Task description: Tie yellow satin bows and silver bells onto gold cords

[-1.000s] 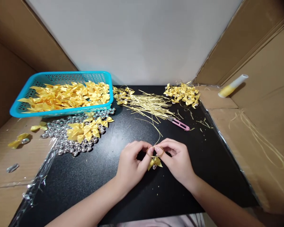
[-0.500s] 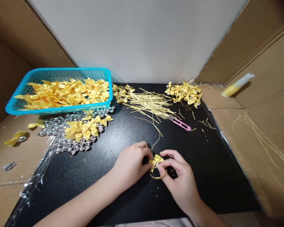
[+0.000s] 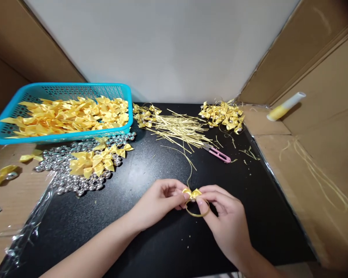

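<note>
A yellow satin bow is pinched between both hands above the black tabletop. My left hand grips its left side between thumb and fingers. From the right, my right hand pinches the bow's other side near its middle. A silver bell shows at the bow's centre, partly covered by fingertips. Below it hangs a loop of gold cord. One thin gold strand runs up from the bow toward the cord pile.
A blue basket of yellow bows stands back left. Silver bells with bows on top lie before it. Cut gold cords, pink thread snips and finished-looking bow pieces lie at the back. A white-yellow tube stands right.
My left hand has turned so its thumb now lies on top, along the bow. The bow is tilted more upright, with both hands still on it. The view has shifted slightly.
</note>
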Demonstrator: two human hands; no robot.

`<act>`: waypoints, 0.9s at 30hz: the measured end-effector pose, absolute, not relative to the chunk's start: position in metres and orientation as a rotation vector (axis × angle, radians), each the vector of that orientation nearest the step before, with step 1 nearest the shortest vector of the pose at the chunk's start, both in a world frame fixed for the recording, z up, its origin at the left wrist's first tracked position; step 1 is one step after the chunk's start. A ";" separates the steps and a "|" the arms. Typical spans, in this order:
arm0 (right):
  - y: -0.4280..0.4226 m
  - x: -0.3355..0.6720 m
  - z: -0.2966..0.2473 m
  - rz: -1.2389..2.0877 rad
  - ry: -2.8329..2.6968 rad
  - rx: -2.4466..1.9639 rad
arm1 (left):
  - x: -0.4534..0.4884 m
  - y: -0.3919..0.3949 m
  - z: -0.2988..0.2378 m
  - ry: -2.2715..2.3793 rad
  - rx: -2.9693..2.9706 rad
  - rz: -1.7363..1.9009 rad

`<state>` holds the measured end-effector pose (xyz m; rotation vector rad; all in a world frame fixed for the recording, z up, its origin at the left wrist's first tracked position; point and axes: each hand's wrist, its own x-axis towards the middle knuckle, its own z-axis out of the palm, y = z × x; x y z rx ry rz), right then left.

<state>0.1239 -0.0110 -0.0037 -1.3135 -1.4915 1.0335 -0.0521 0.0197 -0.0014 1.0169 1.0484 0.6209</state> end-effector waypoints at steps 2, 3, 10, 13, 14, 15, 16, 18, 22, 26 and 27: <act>-0.001 0.124 0.004 1.014 -1.507 -1.291 | -0.051 0.024 0.005 1.061 1.035 0.700; 0.004 0.124 0.008 1.012 -1.517 -1.276 | -0.050 0.027 0.009 1.069 1.064 0.737; 0.036 0.119 0.002 0.968 -1.540 -1.224 | -0.050 0.045 0.009 1.083 1.094 0.830; 0.039 0.117 -0.008 0.991 -1.497 -1.202 | -0.048 0.046 -0.011 1.051 0.974 0.886; 0.040 0.117 -0.010 1.001 -1.486 -1.194 | -0.047 0.046 -0.016 1.044 0.954 0.894; 0.040 0.116 -0.012 1.008 -1.477 -1.187 | -0.047 0.045 -0.021 1.036 0.948 0.899; 0.039 0.116 -0.013 1.010 -1.469 -1.183 | -0.046 0.044 -0.024 1.025 0.948 0.898; 0.038 0.116 -0.014 1.003 -1.456 -1.175 | -0.046 0.043 -0.027 0.993 0.957 0.901; 0.035 0.114 -0.015 0.991 -1.448 -1.169 | -0.044 0.038 -0.026 0.976 0.964 0.941; 0.033 0.114 -0.017 0.928 -1.497 -1.163 | -0.041 0.034 -0.024 1.026 0.937 0.972; 0.032 0.114 -0.018 0.908 -1.512 -1.159 | -0.041 0.034 -0.023 1.033 0.924 0.975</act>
